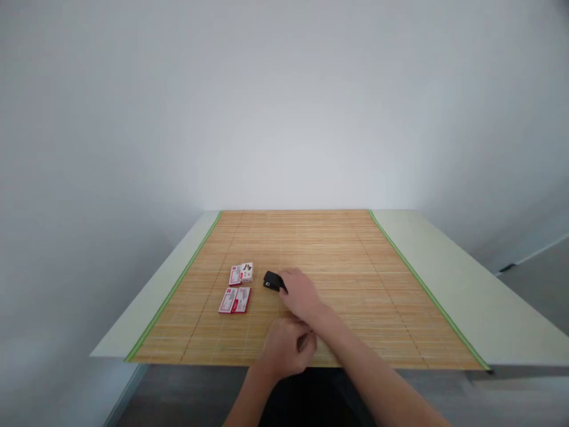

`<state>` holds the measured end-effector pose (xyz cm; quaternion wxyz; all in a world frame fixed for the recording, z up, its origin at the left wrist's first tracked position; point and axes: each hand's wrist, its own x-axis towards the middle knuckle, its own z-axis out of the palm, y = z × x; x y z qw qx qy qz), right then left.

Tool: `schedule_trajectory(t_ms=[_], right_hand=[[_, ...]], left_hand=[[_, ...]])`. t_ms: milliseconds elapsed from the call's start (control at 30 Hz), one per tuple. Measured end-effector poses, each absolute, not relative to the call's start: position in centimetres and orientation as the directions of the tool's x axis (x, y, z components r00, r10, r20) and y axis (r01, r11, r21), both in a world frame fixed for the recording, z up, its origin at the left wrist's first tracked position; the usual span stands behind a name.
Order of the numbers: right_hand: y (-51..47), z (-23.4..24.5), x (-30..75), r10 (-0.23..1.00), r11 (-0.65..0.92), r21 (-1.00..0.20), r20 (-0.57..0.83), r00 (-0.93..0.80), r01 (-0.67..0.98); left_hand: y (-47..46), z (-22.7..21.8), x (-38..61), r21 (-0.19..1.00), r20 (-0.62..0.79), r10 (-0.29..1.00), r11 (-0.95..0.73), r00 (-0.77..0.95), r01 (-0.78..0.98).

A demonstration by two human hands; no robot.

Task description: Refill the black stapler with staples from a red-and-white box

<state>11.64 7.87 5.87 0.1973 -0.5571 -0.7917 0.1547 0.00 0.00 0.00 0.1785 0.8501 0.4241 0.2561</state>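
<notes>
My right hand [300, 292] reaches forward over the bamboo mat [338, 255] and closes on a small black object [272, 280], perhaps a stapler, whose left end shows past my fingers. My left hand [287, 347] rests near the mat's front edge, just under my right wrist, with its fingers curled in; I cannot see anything in it. Two small red-and-white boxes lie left of the black object: one [241, 274] farther back, one [234, 300] nearer to me.
The mat has green side borders and covers the middle of a pale table [448, 267], which stands against a plain white wall. Bare table strips run along both sides. Grey floor shows on the right.
</notes>
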Motion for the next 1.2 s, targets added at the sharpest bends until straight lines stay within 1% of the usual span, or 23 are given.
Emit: schedule_trajectory(t_ms=[67,133,233,300,400,500,667,800,867,900,967,1067,1133,1200], right_hand=[[7.4,6.1,14.7,0.936,0.35,-0.452,0.141,-0.322,0.82],[6.9,6.3,17.6,0.928,0.371,-0.447,0.138,-0.347,0.814],[6.4,6.4,20.7,0.907,0.414,-0.469,0.139,-0.398,0.781],[6.3,6.4,21.8,0.89,0.445,-0.498,0.152,-0.43,0.744],[6.4,6.5,22.4,0.88,0.461,-0.523,0.166,-0.445,0.717],[6.6,6.8,22.0,0.881,0.457,-0.494,0.142,-0.45,0.74],[7.8,7.0,19.9,0.895,0.44,-0.406,0.13,-0.426,0.801],[9.2,8.2,19.1,0.892,0.451,-0.38,0.156,-0.425,0.808],[9.4,9.3,20.3,0.888,0.46,-0.392,0.187,-0.42,0.797],[9.3,9.7,21.3,0.891,0.454,-0.411,0.209,-0.403,0.791],[8.7,10.1,23.9,0.915,0.403,-0.53,0.263,-0.308,0.746],[7.1,8.9,28.0,0.969,0.245,-0.747,0.201,-0.141,0.618],[5.8,7.1,30.1,0.982,0.167,-0.839,0.187,-0.013,0.518],[4.7,5.2,31.3,0.994,0.056,-0.903,0.093,0.065,0.426]], left_hand=[[-0.2,1.1,-0.4,0.56,0.305,0.804,-0.585,0.511,0.587],[-0.1,1.9,-0.5,0.572,0.331,0.846,-0.532,0.418,0.624],[0.5,2.1,0.3,0.546,0.355,0.903,-0.411,0.243,0.73],[0.7,1.7,1.1,0.498,0.348,0.915,-0.365,0.205,0.787],[0.7,1.0,2.0,0.412,0.302,0.918,-0.367,0.255,0.834],[0.6,0.8,2.3,0.361,0.28,0.91,-0.394,0.305,0.845],[0.3,0.7,2.6,0.325,0.279,0.907,-0.397,0.314,0.858],[0.4,0.7,2.8,0.313,0.265,0.915,-0.381,0.305,0.87],[0.5,0.9,2.8,0.317,0.26,0.916,-0.38,0.306,0.869],[0.5,1.0,2.7,0.318,0.257,0.917,-0.379,0.305,0.869],[0.5,1.1,2.7,0.319,0.257,0.918,-0.376,0.302,0.87],[0.5,1.1,2.7,0.322,0.259,0.919,-0.371,0.296,0.871],[0.4,1.1,2.6,0.329,0.258,0.92,-0.37,0.294,0.869],[0.5,1.0,2.6,0.337,0.256,0.922,-0.368,0.292,0.866]])
